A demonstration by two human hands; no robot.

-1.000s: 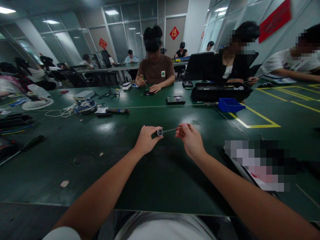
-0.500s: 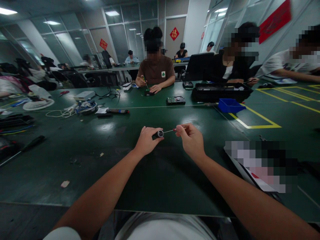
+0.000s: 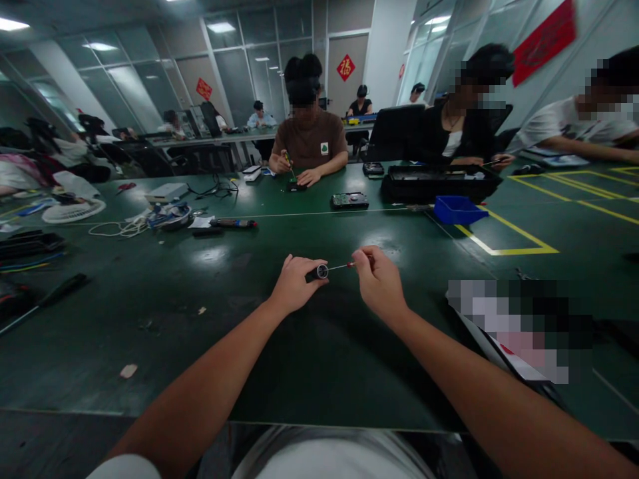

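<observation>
My left hand (image 3: pixel 294 283) is closed around a small black cylindrical part (image 3: pixel 322 271) with a silvery ring at its end, which faces me and to the right. In my right hand (image 3: pixel 377 276) is a screwdriver (image 3: pixel 339 267) with a thin metal shaft and a red collar; its handle is mostly covered by my fingers. The shaft points left, its tip at the ringed end of the cylinder. Whether the tip sits inside or only touches the rim, I cannot tell. Both hands are held above the green table (image 3: pixel 299 372).
Ahead stand a hard drive (image 3: pixel 350 200), a blue bin (image 3: pixel 459 209) and a long black housing (image 3: pixel 442 183). Left lie a dark tool (image 3: pixel 234 223), bundled cables (image 3: pixel 167 216) and a long screwdriver (image 3: pixel 62 291). A co-worker (image 3: pixel 309 143) sits opposite with a screwdriver.
The cylinder's ringed end has shifted very slightly right and down. My right hand has turned a little, and the screwdriver's shaft now lies nearer level. The whole view has drifted slightly.
</observation>
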